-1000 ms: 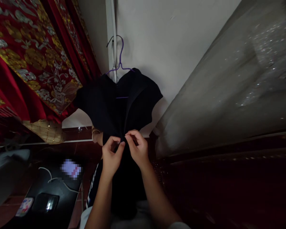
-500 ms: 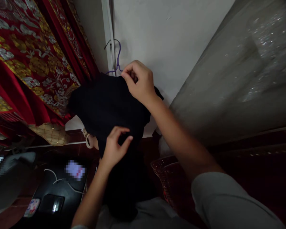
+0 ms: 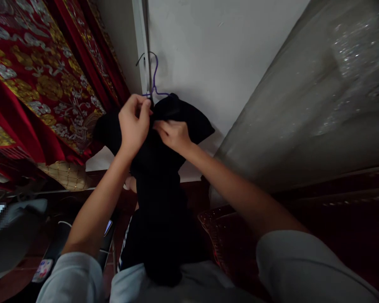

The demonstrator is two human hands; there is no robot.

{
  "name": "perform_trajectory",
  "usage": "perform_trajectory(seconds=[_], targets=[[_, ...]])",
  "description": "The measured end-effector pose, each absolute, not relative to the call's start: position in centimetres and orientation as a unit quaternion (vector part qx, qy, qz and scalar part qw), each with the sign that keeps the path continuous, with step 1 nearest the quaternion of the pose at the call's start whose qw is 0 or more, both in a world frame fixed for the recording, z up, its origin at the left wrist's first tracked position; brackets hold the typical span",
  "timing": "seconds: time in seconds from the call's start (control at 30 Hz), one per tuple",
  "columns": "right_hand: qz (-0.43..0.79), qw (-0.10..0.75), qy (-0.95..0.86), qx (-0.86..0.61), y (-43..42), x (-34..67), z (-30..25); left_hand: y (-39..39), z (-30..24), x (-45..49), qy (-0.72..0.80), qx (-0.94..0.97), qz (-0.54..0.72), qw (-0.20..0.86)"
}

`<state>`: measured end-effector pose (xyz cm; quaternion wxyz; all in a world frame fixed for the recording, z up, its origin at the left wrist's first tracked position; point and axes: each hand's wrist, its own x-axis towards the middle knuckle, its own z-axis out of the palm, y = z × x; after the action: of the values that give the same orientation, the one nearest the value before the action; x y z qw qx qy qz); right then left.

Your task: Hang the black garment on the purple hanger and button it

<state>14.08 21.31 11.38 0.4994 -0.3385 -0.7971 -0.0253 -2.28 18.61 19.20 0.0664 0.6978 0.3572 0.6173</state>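
Note:
A black garment hangs from a purple wire hanger, whose hook is over a narrow pale strip along the wall. My left hand is closed at the garment's neckline, thumb and fingers pinching the cloth just below the hanger. Slightly lower and to the right, my right hand also pinches the dark fabric. A fold of the cloth stands up between and above both hands. Its lower part drapes down toward my lap, and details in the black cloth are too dark to make out.
Red cloth with gold and silver embroidery hangs at the left. A grey sheet with a shiny plastic part covers the right side. Lower left are a phone, a patterned case and a white cable, on a dark surface.
My left hand has risen from the middle of the garment to its neckline. My right hand has come down from beside the hanger, and the collar area is now folded up.

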Motion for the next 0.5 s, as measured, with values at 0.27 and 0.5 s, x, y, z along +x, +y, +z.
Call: perform_trajectory(seconds=[0.27,0.5], targets=[[0.043,0.417,-0.856,-0.303,18.6,14.6,5.5,22.6,17.0,-15.8,0.530,0.558,0.637,-0.052],[0.073,0.389,-0.876,-0.276,16.5,15.4,8.4,17.8,8.1,-16.9,0.512,0.733,0.389,0.220]])
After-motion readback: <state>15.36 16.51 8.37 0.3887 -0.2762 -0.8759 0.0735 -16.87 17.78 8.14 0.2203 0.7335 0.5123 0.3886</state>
